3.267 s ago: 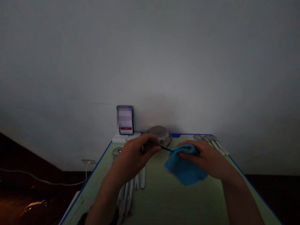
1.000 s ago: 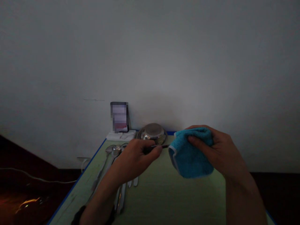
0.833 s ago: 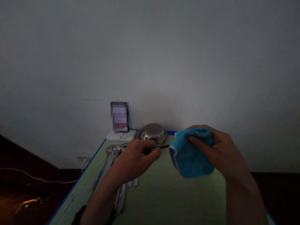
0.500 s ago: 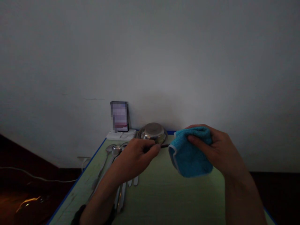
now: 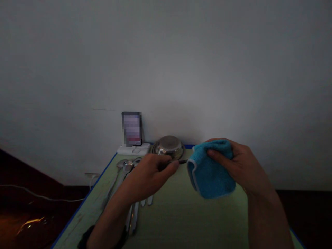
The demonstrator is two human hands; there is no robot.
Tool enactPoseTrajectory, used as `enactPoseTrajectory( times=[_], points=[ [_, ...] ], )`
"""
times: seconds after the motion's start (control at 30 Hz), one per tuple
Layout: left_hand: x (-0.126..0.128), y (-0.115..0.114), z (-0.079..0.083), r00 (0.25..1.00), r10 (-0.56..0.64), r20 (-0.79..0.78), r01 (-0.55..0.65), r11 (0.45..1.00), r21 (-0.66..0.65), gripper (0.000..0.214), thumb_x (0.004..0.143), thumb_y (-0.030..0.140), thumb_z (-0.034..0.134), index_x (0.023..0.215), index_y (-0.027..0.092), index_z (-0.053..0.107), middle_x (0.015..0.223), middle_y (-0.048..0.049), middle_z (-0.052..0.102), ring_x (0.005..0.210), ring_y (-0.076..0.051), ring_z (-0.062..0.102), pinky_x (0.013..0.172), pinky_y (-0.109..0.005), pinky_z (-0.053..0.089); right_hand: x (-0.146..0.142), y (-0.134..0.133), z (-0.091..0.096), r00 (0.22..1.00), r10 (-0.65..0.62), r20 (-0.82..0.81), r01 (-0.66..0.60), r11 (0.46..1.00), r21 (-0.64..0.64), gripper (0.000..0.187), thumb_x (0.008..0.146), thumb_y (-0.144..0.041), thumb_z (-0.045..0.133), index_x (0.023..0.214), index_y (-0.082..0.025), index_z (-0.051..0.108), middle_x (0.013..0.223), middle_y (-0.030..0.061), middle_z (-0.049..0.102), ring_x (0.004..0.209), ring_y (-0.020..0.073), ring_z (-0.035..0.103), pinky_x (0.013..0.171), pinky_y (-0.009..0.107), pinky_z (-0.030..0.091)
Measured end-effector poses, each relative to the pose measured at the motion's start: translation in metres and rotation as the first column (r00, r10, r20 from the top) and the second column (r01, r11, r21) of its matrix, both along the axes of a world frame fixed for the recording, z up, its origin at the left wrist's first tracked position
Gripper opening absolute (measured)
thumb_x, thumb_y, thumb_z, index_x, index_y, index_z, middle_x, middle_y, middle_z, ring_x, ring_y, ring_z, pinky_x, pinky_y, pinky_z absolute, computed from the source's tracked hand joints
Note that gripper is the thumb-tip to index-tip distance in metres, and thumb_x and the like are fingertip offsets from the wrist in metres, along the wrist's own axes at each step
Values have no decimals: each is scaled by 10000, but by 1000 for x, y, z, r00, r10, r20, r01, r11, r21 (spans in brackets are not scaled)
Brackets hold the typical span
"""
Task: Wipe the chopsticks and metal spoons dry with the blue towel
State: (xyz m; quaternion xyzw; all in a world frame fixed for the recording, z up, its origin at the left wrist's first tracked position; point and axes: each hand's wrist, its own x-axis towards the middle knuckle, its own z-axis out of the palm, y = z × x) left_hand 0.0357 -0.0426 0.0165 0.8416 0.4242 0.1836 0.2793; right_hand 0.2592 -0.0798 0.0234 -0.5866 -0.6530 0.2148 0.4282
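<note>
My left hand (image 5: 147,174) pinches a thin dark rod (image 5: 183,162), perhaps a utensil's handle, between thumb and fingers. The rod's far end disappears into a folded blue cloth (image 5: 215,178) with a pale edge, so its kind is hidden. Gripping that cloth from the right, my right hand (image 5: 241,162) presses its thumb on the front, fingers behind. Both hands are above a pale green table (image 5: 181,218). Partly behind my left forearm lie several metal utensils, among them a spoon-like one (image 5: 127,166) and straight metal handles (image 5: 134,218).
An upturned shiny metal bowl (image 5: 169,143) rests at the table's back edge by the wall. Left of it, a phone (image 5: 132,128) with a blurred screen stands upright on a white base (image 5: 129,150). A white cable (image 5: 31,192) runs at the far left.
The cloth's lower edge hangs slightly lower, and its left side shows a little more of the fold. Both hands keep their grips almost in place.
</note>
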Motion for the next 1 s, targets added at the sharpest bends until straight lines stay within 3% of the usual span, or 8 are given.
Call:
enactPoseTrajectory(
  times=[0.23,0.37,0.5,0.63,0.77,1.0],
  points=[
    [2,2,3,996,84,-22,-84,996,-1,470,847,512,359,550,154,429,503,62,285,473,-66,304,454,-220,202,-2,-2,4,997,2,80,-5,999,42,211,773,-404,567,938,-289,629,827,-47,678,736,117,617,638,217,470],
    [0,2,1,998,70,-3,-70,997,-10,455,853,499,360,571,154,449,513,60,301,479,-68,307,453,-222,199,1,0,1,998,24,65,-26,999,44,196,776,-405,563,923,-292,626,831,-48,672,751,119,614,663,225,469],
    [-4,3,0,999,3,42,-3,1000,-10,421,872,452,353,591,152,447,539,55,317,501,-71,322,466,-221,216,8,2,-5,981,169,92,-164,985,-58,218,785,-397,552,968,-296,614,858,-38,673,755,128,620,682,247,474],
    [-9,3,1,999,-47,-4,47,999,27,422,869,470,371,598,155,444,541,57,328,511,-70,342,478,-218,223,12,1,-6,914,362,181,-327,924,-199,225,778,-375,559,973,-283,624,937,-16,668,852,157,614,742,278,467],
    [-11,2,4,997,-60,-48,65,993,95,409,875,447,381,597,154,446,524,62,347,498,-63,360,483,-212,233,7,1,-3,894,368,255,-320,924,-210,235,777,-372,562,989,-288,620,963,-21,667,869,149,607,755,268,449],
    [-1,-4,11,990,-91,-104,106,983,153,379,886,393,386,602,154,465,521,51,421,506,-71,410,490,-219,235,-11,5,3,842,428,329,-369,901,-228,221,802,-412,520,899,-256,643,796,-29,676,707,120,599,640,242,418]
  ],
)
